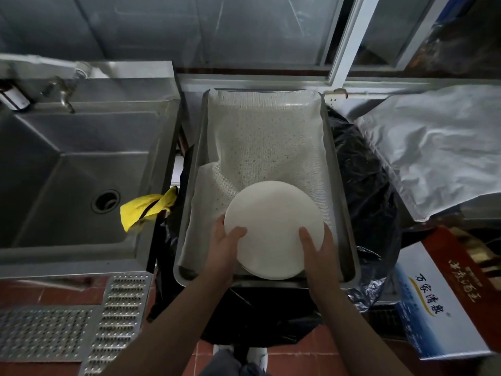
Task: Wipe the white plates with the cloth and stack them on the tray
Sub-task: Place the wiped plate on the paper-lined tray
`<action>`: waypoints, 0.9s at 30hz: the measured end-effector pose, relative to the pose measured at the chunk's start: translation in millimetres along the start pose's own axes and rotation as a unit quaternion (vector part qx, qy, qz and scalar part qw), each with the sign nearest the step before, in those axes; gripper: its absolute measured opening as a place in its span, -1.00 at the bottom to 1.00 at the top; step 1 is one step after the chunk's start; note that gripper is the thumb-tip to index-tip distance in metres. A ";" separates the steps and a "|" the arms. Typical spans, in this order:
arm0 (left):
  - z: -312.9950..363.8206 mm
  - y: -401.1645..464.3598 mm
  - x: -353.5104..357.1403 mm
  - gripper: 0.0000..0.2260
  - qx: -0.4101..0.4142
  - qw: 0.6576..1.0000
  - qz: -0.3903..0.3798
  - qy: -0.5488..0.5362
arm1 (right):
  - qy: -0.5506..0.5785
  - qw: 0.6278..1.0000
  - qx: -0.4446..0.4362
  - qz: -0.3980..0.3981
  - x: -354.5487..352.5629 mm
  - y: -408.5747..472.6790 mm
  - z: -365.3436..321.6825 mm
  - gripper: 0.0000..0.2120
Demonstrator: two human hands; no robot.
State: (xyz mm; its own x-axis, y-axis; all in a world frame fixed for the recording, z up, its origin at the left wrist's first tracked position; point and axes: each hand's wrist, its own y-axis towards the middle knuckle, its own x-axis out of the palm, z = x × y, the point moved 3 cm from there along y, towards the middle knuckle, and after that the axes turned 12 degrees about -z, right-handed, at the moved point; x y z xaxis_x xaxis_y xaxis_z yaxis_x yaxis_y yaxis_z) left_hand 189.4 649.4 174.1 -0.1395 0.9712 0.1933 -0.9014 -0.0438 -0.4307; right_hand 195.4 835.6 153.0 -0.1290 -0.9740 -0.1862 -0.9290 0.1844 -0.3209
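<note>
Dim kitchen corner, red tile floor (pixel 54 294), steel sink (pixel 76 169) on the left with a tap (pixel 63 95) at its back edge. Yellow cloth (pixel 143 210) is draped over the sink's right rim, touching neither hand.

Steel tray (pixel 340 185) sits centre frame, lined with a white perforated mat (pixel 265 142) that is folded over at the near-left. Tray rests on something wrapped in black plastic (pixel 363 185).

White plates (pixel 273 226): plain, round, matte, no pattern, no visible marks or wet patches. They sit at the near end of the tray, right of centre. A second rim shows under the top one at the near edge, so it's a stack; count can't be read.

Left hand (pixel 223 245) grips the stack's left edge, thumb on the top face, fingers curled under the rim. Right hand (pixel 317 242) does the same on the right edge, thumb on top. Can't tell if the stack is resting on the mat or held just above it.

Right side: crumpled white sheet (pixel 433 147), and a printed cardboard box (pixel 444 299) near the floor.
</note>
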 end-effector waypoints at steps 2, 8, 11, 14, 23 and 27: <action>0.0 -0.3 1.9 -0.58 -0.003 1.000 0.005 -0.016 | 0.008 1.000 0.003 -0.003 -0.1 0.4 0.9 -0.16; 4.1 -4.2 6.1 -0.51 0.012 1.000 0.004 -0.013 | 0.010 1.000 -0.008 -0.006 -2.7 1.6 -2.6 -0.16; 7.4 -5.0 6.3 -0.48 0.030 0.999 0.006 -0.010 | 0.015 1.000 -0.022 -0.003 -6.0 5.4 -11.5 -0.29; 12.3 -5.8 8.5 -0.49 0.045 0.999 0.000 -0.011 | 0.026 0.999 -0.040 0.009 -10.2 9.2 -18.4 -0.44; 16.2 -7.2 9.6 -0.41 0.083 0.996 -0.012 0.037 | 0.039 0.996 -0.073 0.031 -16.1 8.9 -27.6 -0.55; 17.5 -8.7 7.5 -0.22 0.105 0.985 -0.025 0.131 | 0.024 0.995 -0.094 0.021 -19.7 2.6 -33.5 -0.47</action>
State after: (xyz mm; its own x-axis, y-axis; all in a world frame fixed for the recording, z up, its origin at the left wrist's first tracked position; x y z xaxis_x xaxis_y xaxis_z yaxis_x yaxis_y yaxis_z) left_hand 189.1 652.9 194.7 -0.0067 0.9993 -0.0359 -0.9734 -0.0148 -0.2285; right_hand 183.9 850.9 187.0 -0.1808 -0.9721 -0.1496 -0.9704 0.2010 -0.1335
